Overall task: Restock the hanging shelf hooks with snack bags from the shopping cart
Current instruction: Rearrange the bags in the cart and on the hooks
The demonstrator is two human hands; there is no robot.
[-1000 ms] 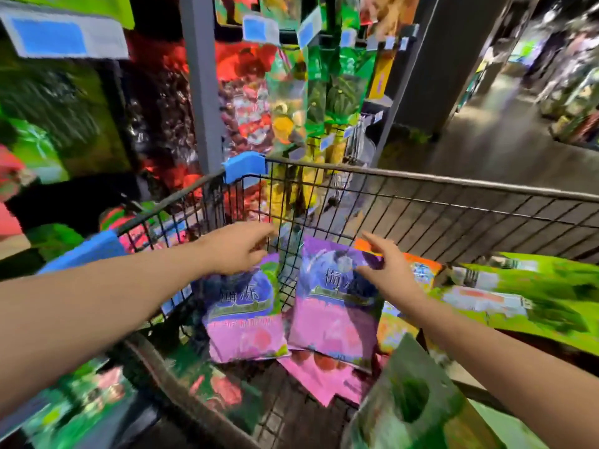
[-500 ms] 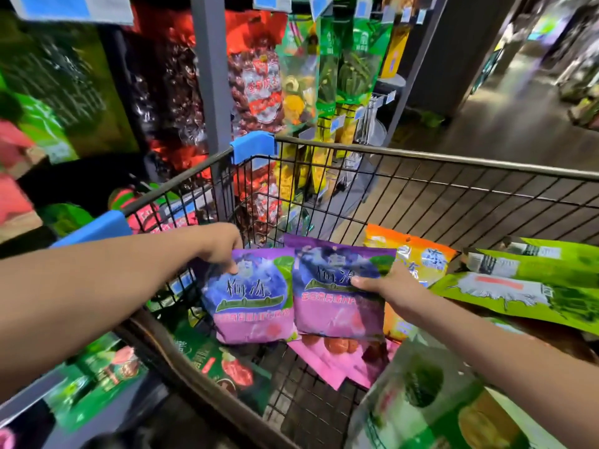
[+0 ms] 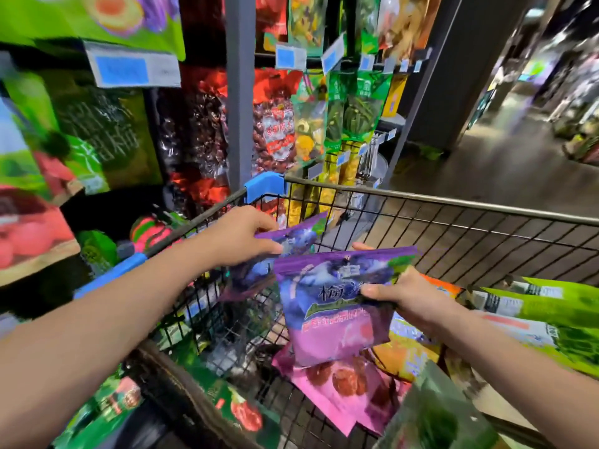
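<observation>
My left hand (image 3: 238,236) grips the top of a purple snack bag (image 3: 291,241) that is tilted almost flat above the wire shopping cart (image 3: 453,202). My right hand (image 3: 402,294) pinches the upper right of a second purple and pink snack bag (image 3: 327,315), which hangs upright over the cart's middle. Both bags are lifted off the pile. Beneath them in the cart lie a pink bag (image 3: 337,387), an orange and yellow bag (image 3: 408,348) and green bags (image 3: 557,315). Hanging shelf hooks (image 3: 372,147) with green and yellow packs are beyond the cart's far left corner.
Shelving full of hanging bags rises on the left behind a grey upright post (image 3: 238,102), with blue price tags (image 3: 290,57) on the hook ends. A blurred green bag (image 3: 437,416) is at the lower right. An open aisle floor (image 3: 486,170) stretches away on the right.
Both hands have lifted their purple bags up out of the cart. The left bag has tipped nearly flat, and the view has swung upward toward the shelf.
</observation>
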